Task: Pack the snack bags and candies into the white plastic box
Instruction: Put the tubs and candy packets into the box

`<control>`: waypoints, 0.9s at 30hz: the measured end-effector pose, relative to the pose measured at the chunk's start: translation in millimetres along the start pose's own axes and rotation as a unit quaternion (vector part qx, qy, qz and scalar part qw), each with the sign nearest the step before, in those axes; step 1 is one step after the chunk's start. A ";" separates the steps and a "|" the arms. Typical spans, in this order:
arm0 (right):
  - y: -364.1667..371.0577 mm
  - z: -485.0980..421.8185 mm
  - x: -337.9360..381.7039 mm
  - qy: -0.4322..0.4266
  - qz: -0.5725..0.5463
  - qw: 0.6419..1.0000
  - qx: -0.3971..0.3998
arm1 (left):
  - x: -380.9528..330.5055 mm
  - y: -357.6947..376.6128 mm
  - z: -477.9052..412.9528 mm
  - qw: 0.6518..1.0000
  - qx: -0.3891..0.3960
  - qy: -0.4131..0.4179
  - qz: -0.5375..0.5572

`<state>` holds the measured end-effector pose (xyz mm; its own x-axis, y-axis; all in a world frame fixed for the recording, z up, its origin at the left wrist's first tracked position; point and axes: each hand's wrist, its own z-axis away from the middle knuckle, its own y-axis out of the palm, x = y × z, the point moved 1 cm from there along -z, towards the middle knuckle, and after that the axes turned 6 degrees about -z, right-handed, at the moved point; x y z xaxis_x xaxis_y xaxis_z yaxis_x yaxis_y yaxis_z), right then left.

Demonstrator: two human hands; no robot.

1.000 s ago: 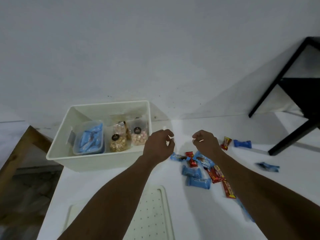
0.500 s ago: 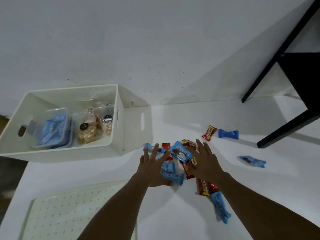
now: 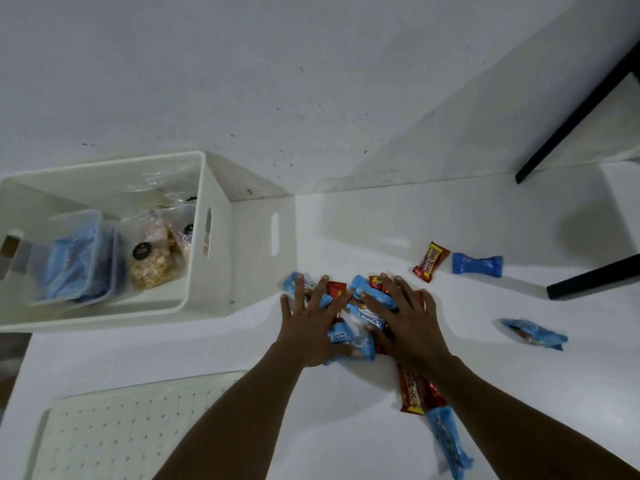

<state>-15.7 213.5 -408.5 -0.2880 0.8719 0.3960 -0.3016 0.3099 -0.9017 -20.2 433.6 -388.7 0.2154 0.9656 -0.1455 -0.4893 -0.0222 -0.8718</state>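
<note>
A pile of blue and red candies [image 3: 360, 308] lies on the white table right of the white plastic box [image 3: 211, 271]. My left hand [image 3: 308, 327] and my right hand [image 3: 408, 323] lie flat on the pile, fingers spread, one on each side, with wrappers showing between them. Inside the box stand clear snack bags [image 3: 156, 254] and a clear tub of blue candies [image 3: 74, 261]. Loose candies lie apart: a red one [image 3: 430, 261], a blue one [image 3: 477, 265], another blue one [image 3: 535, 334], and a red and a blue bar [image 3: 412, 393] under my right forearm.
A perforated white lid [image 3: 121, 434] lies at the near left of the table. Black furniture legs [image 3: 588, 278] stand at the right edge. A white wall rises just behind the box.
Both hands dropped from loose fists in the air onto the candy pile and spread flat. They have pressed closer around the pile since half a second ago. The view turned right and down.
</note>
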 end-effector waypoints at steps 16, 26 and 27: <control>-11.1 5.8 -9.8 0.057 -0.087 0.991 -0.087 | -28.8 -1.3 11.3 0.987 -0.114 -0.036 0.103; -70.3 -0.8 18.1 0.067 -0.165 0.970 -0.166 | -22.9 -47.7 31.9 0.977 -0.184 -0.023 0.107; -77.5 -3.2 22.8 0.063 -0.167 0.969 -0.170 | -22.5 -57.0 34.5 0.974 -0.197 -0.021 0.108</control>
<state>4.0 210.5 -330.2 -0.1058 0.7342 0.6706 -0.0351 0.6712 -0.7404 -26.4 422.0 -319.6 0.1051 0.9366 -0.3342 -0.1559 -0.3164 -0.9357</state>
